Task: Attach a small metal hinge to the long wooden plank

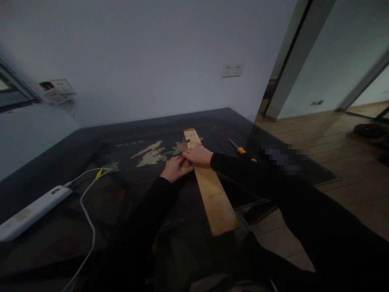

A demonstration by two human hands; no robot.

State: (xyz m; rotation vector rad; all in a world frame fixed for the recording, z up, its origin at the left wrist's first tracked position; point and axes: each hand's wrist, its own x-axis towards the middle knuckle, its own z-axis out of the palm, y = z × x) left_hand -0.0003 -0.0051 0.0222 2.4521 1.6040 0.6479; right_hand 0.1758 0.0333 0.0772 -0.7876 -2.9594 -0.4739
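Note:
A long wooden board (pixel 214 196) lies lengthwise on the dark table, its near end jutting past the front edge towards my body. My left hand (pixel 176 168) is closed at the board's left side, thumb and fingers around a small shiny metal piece (pixel 191 164). What exactly that piece is cannot be made out. Across the top of the board rests my right hand (pixel 199 156), its fingers bent over the left edge and meeting the left fingertips. Both hands partly cover the metal piece.
Right of the board lies a screwdriver (pixel 240 149) with a yellow and black handle. A white power strip (pixel 36 211) and its white cable (pixel 88 215) are on the left of the dark table (pixel 158 125). A pixelated object (pixel 282 158) sits at the right.

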